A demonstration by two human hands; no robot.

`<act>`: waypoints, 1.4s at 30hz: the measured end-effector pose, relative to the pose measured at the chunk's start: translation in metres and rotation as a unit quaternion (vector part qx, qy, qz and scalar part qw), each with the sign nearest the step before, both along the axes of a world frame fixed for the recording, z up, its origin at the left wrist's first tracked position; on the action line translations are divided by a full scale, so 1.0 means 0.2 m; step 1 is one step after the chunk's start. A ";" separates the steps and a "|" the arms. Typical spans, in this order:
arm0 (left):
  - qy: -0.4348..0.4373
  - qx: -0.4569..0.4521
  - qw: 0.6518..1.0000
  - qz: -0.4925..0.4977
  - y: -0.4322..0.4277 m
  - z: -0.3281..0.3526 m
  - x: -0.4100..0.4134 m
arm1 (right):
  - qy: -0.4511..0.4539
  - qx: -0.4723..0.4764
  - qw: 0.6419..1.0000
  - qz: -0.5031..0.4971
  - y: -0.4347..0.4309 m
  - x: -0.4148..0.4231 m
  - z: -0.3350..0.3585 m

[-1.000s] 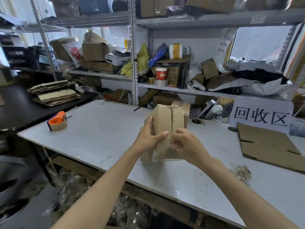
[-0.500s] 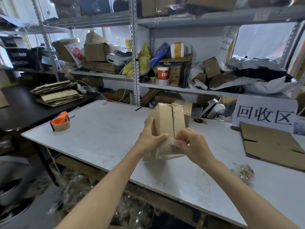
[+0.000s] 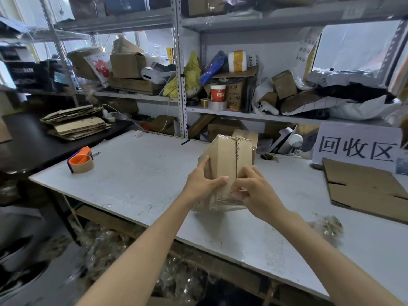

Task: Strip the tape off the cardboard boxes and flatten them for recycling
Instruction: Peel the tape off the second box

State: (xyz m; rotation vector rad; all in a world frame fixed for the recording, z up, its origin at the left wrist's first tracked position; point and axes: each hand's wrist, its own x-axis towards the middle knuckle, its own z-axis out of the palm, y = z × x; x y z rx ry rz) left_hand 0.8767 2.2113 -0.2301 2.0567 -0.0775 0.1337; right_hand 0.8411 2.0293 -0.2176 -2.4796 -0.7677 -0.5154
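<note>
An orange tape dispenser is seen lying on the white desk, near its left edge. A white sign with black characters is propped at the desk's back right. Behind the desk, metal shelving is crowded: a red-and-white paper cup is set upright beside a clear tape roll, and a yellow bag is slumped against the upright post.

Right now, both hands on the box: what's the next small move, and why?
Probably peel upward with the right hand. Its fingertips pinch at the clear tape near the bottom of the small cardboard box, beside the centre seam, while the left hand braces the box's left side. The box stands unflattened on the white table, tape still wrapping its lower end.
</note>
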 end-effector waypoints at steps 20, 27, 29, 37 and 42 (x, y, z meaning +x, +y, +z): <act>0.017 -0.032 0.999 0.005 0.00 0.01 -0.01 | -0.008 0.065 0.997 -0.041 -0.01 0.00 0.03; 0.050 -0.056 0.997 0.020 0.00 0.03 0.01 | -0.041 0.017 0.999 -0.016 0.04 -0.03 -0.01; 0.049 -0.059 0.997 0.029 -0.01 0.02 0.02 | -0.038 0.027 0.998 -0.039 0.07 -0.04 -0.03; 0.024 -0.033 0.998 0.047 -0.05 0.00 0.02 | 0.038 0.054 0.998 0.002 0.06 0.00 -0.06; 0.025 -0.034 0.998 0.055 -0.07 0.00 0.03 | 0.017 0.064 0.997 0.029 0.03 0.01 -0.07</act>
